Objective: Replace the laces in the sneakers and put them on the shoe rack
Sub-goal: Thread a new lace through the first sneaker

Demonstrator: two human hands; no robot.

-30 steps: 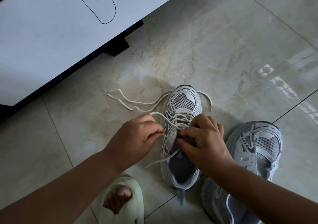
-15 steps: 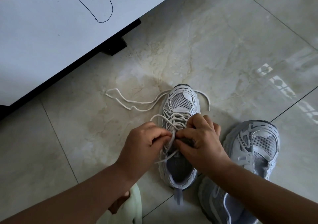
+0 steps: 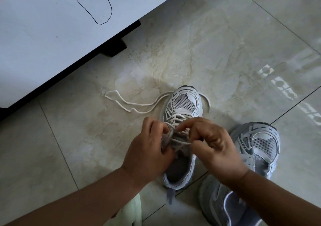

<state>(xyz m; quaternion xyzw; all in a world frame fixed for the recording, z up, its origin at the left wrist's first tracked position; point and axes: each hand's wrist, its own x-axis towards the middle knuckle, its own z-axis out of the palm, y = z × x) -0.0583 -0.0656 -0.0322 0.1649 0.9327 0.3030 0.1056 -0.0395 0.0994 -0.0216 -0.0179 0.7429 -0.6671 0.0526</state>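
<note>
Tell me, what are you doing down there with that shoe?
A person is lacing a sneaker on the floor. The left hand grips its side by the eyelets, and the right hand pinches the white lace across the tongue. The other sneaker waits beside it, with no lace visible.

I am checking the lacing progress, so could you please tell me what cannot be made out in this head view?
- Upper eyelets of the laced sneaker: covered by the left hand and right hand.
- Where the white lace passes at the tongue: motion blur and fingers hide it.
- Heel of the second sneaker: behind the right forearm, cut off by the bottom edge.
- Shoe rack: not in the picture.
</note>
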